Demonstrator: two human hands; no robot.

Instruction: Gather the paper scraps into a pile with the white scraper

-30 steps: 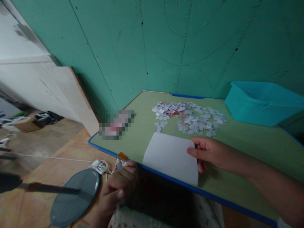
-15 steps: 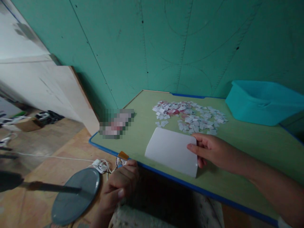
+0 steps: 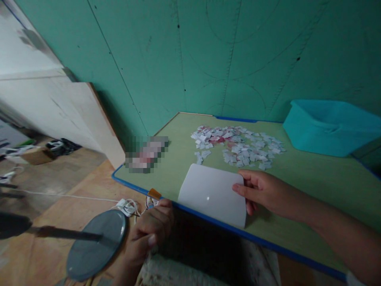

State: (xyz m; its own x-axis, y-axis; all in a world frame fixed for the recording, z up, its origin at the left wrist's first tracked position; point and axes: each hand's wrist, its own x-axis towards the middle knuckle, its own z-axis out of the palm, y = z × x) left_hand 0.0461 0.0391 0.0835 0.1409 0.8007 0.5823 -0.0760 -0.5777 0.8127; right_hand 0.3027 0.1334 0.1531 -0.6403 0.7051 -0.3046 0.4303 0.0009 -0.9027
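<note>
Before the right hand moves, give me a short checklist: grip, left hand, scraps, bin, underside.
1. Right hand gripping the white sheet: ok, thumb on top at its right edge.
2. Left hand off the sheet: ok, curled by the table's blue edge.
3. Paper scraps in one compact pile: not ok, spread loosely with gaps.
4. Sheet apart from the nearest scraps: cannot tell, they nearly meet in view.
5. Teal bin away from the sheet: ok, far right.
6. Sheet's underside: cannot tell, hidden.

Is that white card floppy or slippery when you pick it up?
Probably not very floppy: the card looks only slightly bent. Likely light, as the right hand pinches just one edge. Maybe slippery, since its surface shines.
</note>
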